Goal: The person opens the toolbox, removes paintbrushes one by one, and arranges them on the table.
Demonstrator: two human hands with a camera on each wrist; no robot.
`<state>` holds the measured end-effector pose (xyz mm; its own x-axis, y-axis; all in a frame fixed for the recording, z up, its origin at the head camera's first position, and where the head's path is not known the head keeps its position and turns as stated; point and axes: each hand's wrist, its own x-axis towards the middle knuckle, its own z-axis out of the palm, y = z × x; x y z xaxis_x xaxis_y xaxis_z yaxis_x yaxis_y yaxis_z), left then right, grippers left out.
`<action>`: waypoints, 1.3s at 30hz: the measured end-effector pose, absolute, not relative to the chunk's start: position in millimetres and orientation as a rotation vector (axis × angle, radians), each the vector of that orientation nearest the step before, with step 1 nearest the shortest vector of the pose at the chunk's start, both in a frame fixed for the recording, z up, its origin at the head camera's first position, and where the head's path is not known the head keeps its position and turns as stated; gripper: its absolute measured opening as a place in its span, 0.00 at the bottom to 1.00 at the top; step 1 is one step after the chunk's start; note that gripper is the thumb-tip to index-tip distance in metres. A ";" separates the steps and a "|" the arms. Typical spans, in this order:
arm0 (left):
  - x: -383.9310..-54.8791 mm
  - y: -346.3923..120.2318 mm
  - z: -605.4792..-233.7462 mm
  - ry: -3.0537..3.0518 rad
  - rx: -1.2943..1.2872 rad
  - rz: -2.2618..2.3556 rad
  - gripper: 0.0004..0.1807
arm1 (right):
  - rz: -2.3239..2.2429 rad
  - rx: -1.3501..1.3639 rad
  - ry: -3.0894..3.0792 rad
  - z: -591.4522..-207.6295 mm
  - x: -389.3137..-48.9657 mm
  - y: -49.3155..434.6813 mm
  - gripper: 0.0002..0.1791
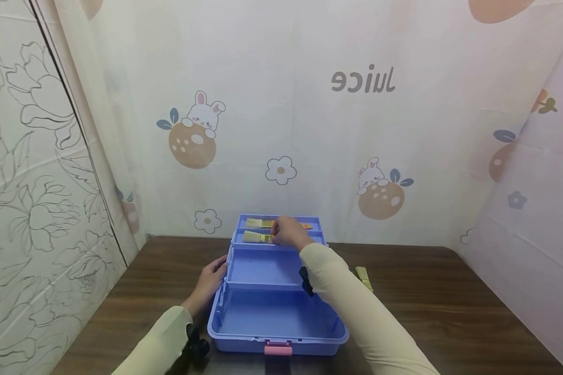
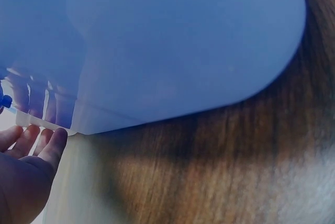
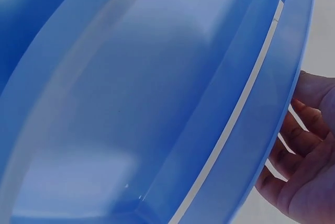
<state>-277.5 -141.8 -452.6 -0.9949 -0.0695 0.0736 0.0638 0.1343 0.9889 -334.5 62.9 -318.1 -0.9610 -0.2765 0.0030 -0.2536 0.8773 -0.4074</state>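
A blue plastic toolbox (image 1: 278, 346) stands with its stepped trays raised. Two flat paintbrushes with pale bristles lie in the upper compartments: a rear paintbrush (image 1: 258, 223) with an orange handle and a front paintbrush (image 1: 252, 237). My right hand (image 1: 290, 233) is over the upper tray, its fingers at the front paintbrush, covering the handle. In the right wrist view the curled fingers (image 3: 297, 139) reach behind the tray wall (image 3: 261, 103), which hides the brush. My left hand (image 1: 212, 280) rests against the toolbox's left side, fingertips touching its wall (image 2: 183, 41) in the left wrist view.
Another pale-bristled brush (image 1: 364, 278) lies on the dark wooden table (image 1: 431, 291), right of the toolbox and partly behind the right sleeve. A pink latch (image 1: 278, 349) is on the toolbox front. A printed curtain (image 1: 281, 104) hangs behind the table.
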 end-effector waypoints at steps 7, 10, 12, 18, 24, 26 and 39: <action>-279.5 -141.4 -451.4 -2.296 0.003 -1.984 0.23 | -0.669 -0.465 2.972 -316.0 -337.8 63.3 0.06; -279.8 -141.3 -451.4 -2.295 0.006 -1.994 0.23 | -0.650 -0.472 2.964 -316.2 -339.1 63.6 0.05; -280.1 -141.3 -451.7 -2.294 0.008 -2.000 0.23 | -0.643 -0.476 2.959 -316.6 -339.8 64.0 0.05; -279.7 -140.0 -451.5 -2.297 0.008 -1.987 0.23 | -0.635 -0.511 2.962 -316.5 -340.2 65.7 0.05; -279.5 -141.3 -451.7 -2.303 0.011 -1.990 0.24 | -0.628 -0.550 2.992 -311.0 -337.9 67.7 0.06; -279.6 -142.3 -451.9 -2.304 0.022 -2.002 0.24 | -0.637 -0.556 2.994 -308.9 -337.2 68.3 0.07; -284.4 -144.1 -451.7 -2.286 0.010 -2.012 0.23 | -0.723 -0.575 2.962 -298.1 -337.1 75.7 0.08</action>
<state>-284.4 -144.1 -451.7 -0.9954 -0.0681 0.0673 0.0581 0.1290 0.9899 -337.1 75.7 -298.1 -0.9305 -0.3630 0.0493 -0.3448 0.8225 -0.4523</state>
